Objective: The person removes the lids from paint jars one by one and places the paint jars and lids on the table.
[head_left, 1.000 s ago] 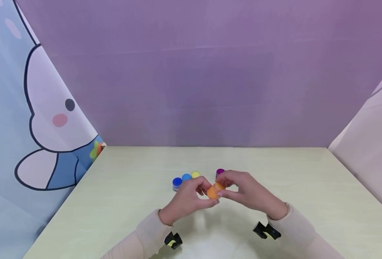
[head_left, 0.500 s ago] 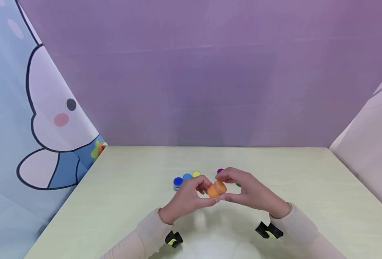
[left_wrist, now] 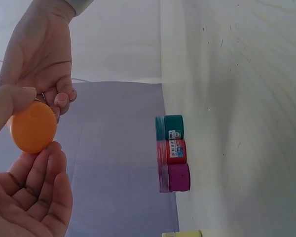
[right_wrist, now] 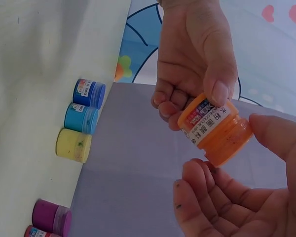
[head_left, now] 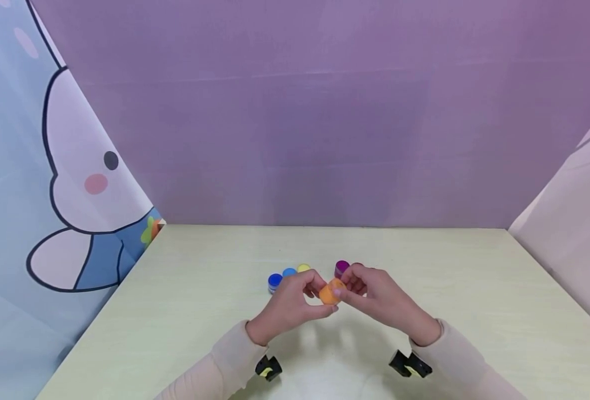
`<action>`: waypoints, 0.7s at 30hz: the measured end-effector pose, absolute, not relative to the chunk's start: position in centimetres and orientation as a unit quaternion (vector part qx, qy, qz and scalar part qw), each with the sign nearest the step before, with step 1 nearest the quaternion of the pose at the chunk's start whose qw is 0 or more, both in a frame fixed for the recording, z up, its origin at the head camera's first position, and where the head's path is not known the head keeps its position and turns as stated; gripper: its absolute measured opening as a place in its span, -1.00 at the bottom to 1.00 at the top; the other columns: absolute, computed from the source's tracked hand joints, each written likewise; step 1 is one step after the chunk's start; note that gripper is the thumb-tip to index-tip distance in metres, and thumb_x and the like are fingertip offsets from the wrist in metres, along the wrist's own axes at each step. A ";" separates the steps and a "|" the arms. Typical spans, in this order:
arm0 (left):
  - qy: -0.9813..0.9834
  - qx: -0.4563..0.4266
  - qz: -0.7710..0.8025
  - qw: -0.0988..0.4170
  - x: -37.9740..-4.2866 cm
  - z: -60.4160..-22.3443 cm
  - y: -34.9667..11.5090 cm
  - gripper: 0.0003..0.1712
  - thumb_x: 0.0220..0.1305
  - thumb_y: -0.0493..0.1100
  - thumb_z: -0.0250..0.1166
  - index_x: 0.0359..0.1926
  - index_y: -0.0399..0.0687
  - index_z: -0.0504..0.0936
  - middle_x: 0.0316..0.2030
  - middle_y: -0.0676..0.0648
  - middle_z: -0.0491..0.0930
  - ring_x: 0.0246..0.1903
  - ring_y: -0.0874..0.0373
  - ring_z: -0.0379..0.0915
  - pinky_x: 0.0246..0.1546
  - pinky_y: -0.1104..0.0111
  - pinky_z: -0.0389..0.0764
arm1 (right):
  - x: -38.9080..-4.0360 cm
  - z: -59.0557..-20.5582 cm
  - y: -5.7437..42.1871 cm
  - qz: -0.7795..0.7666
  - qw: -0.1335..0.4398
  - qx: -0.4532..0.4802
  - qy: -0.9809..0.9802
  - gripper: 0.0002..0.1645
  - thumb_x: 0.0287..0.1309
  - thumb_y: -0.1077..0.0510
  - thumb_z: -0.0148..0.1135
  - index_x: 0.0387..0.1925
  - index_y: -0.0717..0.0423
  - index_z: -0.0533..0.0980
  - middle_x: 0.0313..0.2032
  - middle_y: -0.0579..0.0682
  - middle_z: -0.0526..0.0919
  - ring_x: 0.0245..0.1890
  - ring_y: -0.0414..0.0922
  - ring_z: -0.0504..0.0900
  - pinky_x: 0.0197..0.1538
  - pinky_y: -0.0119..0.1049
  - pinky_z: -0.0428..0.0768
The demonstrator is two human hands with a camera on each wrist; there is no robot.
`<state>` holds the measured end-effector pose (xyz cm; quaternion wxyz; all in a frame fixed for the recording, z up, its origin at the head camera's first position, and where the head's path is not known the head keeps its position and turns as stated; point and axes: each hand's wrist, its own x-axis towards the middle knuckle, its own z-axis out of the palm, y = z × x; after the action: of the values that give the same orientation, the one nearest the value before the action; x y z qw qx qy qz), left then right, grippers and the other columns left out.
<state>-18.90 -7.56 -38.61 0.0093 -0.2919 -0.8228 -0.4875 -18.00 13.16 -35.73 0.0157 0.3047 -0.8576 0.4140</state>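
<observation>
Between the two hands, above the table, is a small orange paint jar (head_left: 328, 296) with a translucent lid, held tilted. My left hand (head_left: 291, 303) grips the jar's body; in the right wrist view its thumb lies on the printed label (right_wrist: 207, 118). My right hand (head_left: 382, 297) pinches the lid end (right_wrist: 229, 143) with thumb and fingertips. From the left wrist camera only the round orange base (left_wrist: 33, 127) of the jar shows, its lid hidden behind.
Behind the hands stand a dark blue jar (head_left: 275, 281), a light blue jar (head_left: 289, 272) and a yellow jar (head_left: 303, 268). Further right are purple (left_wrist: 179, 177), red (left_wrist: 176, 151) and green (left_wrist: 174, 127) jars in a row. A purple cloth backdrop (head_left: 295, 139) borders the table's far edge.
My right thumb and fingers spread around the lid half a second ago, then came together on it again, the wrist turning slightly. The left hand keeps its grip, almost still.
</observation>
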 end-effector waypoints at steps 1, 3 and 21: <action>-0.823 -0.291 -0.487 0.008 -18.9 -38.6 -7.6 -0.72 -0.03 -0.08 0.49 -0.35 0.03 0.54 -0.40 0.19 0.58 -0.32 0.13 0.53 -0.26 0.26 0.59 | -18.0 -35.7 13.1 0.413 0.019 0.310 -0.856 -0.81 0.20 0.09 0.23 -0.28 0.14 0.50 -0.43 -0.17 0.54 -0.42 -0.29 0.50 -0.30 -0.41 0.57; -0.822 -0.294 -0.488 0.004 -18.9 -38.6 -7.6 -0.72 -0.03 -0.07 0.49 -0.36 0.03 0.54 -0.41 0.19 0.59 -0.32 0.05 0.54 -0.26 0.28 0.59 | -18.1 -35.7 13.2 0.412 0.022 0.321 -0.852 -0.84 0.20 0.12 0.24 -0.28 0.14 0.51 -0.43 -0.17 0.53 -0.41 -0.30 0.50 -0.30 -0.41 0.57; -0.814 -0.311 -0.491 -0.004 -19.0 -38.9 -7.3 -0.71 -0.04 -0.11 0.49 -0.33 0.01 0.55 -0.39 0.16 0.60 -0.33 0.04 0.53 -0.27 0.36 0.60 | -19.5 -36.0 14.7 0.370 0.108 0.535 -0.752 -0.46 -0.13 0.48 0.26 -0.03 0.17 0.45 -0.16 -0.04 0.57 -0.18 -0.17 0.54 -0.06 -0.31 0.58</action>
<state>-18.95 -7.34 -38.91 -0.0043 -0.3110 -0.8136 -0.4912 -19.48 14.72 -35.95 0.1083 0.5346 -0.7522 0.3698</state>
